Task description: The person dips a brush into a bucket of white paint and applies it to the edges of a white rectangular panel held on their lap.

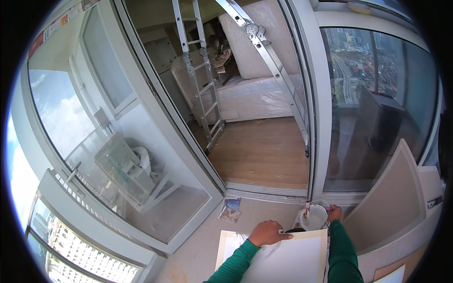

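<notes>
- Along the lower centre of the frame, one white panel with a cream border lies between the two forearms in green sleeves.
- Left of centre on the panel's far edge, the left hand grips it, fingers bent over and thumb pointing right.
- Right of that edge, just beyond the panel, the right hand is curled against one white bucket; whether it grips the rim, I cannot tell.
- At the bucket's left side, one red-and-white handle stands up, its markings too small to read.
- Lower centre, left of the bucket, one printed sheet lies on the floor, its print unreadable.
- At right, one large pale board leans.
- Upper centre, through the doorway, two silver ladder sections stand before two plastic-wrapped mattresses.
</notes>
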Demonstrator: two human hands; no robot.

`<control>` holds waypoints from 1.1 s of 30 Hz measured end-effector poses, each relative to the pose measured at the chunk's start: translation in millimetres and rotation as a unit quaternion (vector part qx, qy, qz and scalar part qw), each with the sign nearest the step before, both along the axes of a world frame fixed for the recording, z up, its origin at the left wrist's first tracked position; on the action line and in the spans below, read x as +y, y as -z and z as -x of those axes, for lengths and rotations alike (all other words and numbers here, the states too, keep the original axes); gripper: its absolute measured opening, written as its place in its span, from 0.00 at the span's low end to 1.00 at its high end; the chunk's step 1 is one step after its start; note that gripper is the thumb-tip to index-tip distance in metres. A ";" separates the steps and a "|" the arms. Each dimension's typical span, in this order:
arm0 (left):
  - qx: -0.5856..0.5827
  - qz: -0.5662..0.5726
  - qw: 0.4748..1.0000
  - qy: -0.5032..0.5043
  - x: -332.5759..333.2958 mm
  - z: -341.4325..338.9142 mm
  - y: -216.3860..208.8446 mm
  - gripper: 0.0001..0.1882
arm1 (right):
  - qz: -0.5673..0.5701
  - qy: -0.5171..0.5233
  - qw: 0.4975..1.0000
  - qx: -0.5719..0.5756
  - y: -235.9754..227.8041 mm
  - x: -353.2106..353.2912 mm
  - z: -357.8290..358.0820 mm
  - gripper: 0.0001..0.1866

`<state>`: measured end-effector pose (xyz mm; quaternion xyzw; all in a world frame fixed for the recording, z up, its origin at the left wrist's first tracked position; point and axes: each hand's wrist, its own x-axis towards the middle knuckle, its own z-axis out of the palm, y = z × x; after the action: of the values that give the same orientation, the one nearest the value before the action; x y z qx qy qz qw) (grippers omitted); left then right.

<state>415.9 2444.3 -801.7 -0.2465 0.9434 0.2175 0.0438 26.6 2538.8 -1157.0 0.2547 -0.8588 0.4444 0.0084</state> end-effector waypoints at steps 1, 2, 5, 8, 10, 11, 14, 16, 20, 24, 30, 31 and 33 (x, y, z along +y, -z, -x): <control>-0.002 -0.001 1.000 0.010 1.6 8.9 1.3 0.38 | -0.020 0.016 1.000 -0.004 5.3 5.3 -2.2 0.10; -0.022 0.001 1.000 0.009 0.7 14.0 11.9 0.38 | -0.020 0.021 1.000 0.010 9.4 10.0 -12.6 0.11; -0.059 -0.002 0.998 0.010 -0.4 19.4 28.5 0.37 | -0.019 0.026 0.999 0.004 8.5 31.7 -30.1 0.13; -0.053 -0.017 0.998 0.024 4.9 27.5 18.6 0.37 | 0.048 0.011 0.984 -0.172 4.8 76.7 -15.3 0.17; -0.047 -0.011 0.998 0.029 5.0 32.6 25.5 0.37 | 0.188 -0.010 0.911 -0.367 -10.5 100.8 -3.5 0.20; -0.030 -0.008 0.999 0.026 1.1 30.1 37.2 0.36 | 0.180 -0.023 0.905 -0.385 -26.4 104.9 -10.5 0.21; 0.059 -0.033 0.998 -0.010 6.1 35.4 9.8 0.31 | 0.149 -0.052 0.917 -0.365 -85.2 119.6 -10.9 0.30; 0.158 -0.065 0.984 -0.046 6.0 27.1 -3.8 0.29 | 0.118 -0.065 0.950 -0.283 -132.2 117.8 -30.6 0.35; 0.298 -0.167 0.931 -0.130 -9.4 3.6 -21.5 0.22 | 0.000 -0.035 0.987 -0.157 -180.3 127.4 -35.5 0.40; 0.356 -0.174 0.899 -0.185 -10.3 -46.3 -66.8 0.16 | 0.073 -0.031 0.984 -0.159 -226.1 140.7 -54.4 0.33; 0.370 -0.092 0.872 -0.305 -17.1 -174.6 -60.6 0.16 | 0.205 -0.127 0.955 -0.172 -292.8 130.4 -131.7 0.21; 0.353 -0.069 0.872 -0.333 -16.8 -197.5 -47.0 0.16 | 0.170 -0.144 0.969 -0.106 -296.5 125.2 -144.9 0.20; 0.309 -0.031 0.871 -0.380 -3.2 -221.3 -27.8 0.16 | 0.112 -0.175 0.978 0.020 -300.0 115.0 -162.8 0.19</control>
<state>637.2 2441.1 -774.0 -0.5042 0.7353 0.3115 -0.3287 189.3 2653.7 -856.9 0.4074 -0.7455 0.5269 -0.0241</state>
